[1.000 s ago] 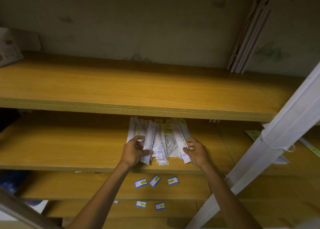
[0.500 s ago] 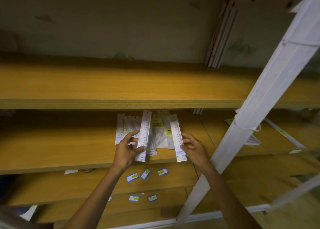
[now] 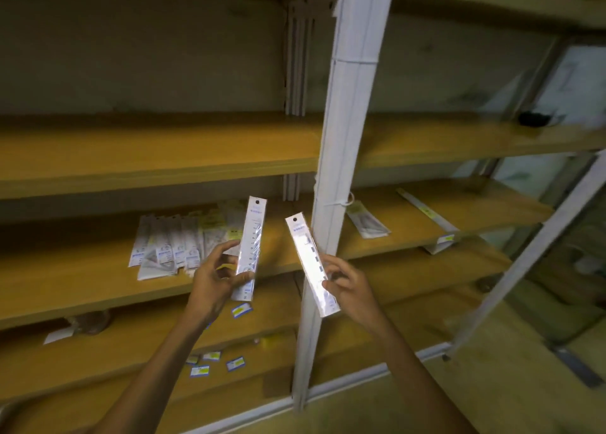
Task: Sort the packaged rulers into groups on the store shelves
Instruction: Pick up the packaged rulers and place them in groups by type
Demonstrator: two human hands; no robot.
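left hand (image 3: pixel 214 278): fingers curled, pinching packaged ruler (image 3: pixel 251 248), upright, in front of middle shelf (image 3: pixel 82 289)
right hand (image 3: pixel 347 284): fingers clamped on second ruler (image 3: pixel 311 264), tilted left, beside white post (image 3: pixel 341 171)
ruler pile (image 3: pixel 173 245): fanned on middle shelf, left of both hands

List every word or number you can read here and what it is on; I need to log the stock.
Ruler in the left hand: scale digits run along one edge, "9", "8", "7" just legible; blue header too blurred.
Ruler in the right hand: glare, unreadable.
Pile of packs: print too small.
Loose blue and yellow labels: blurred.
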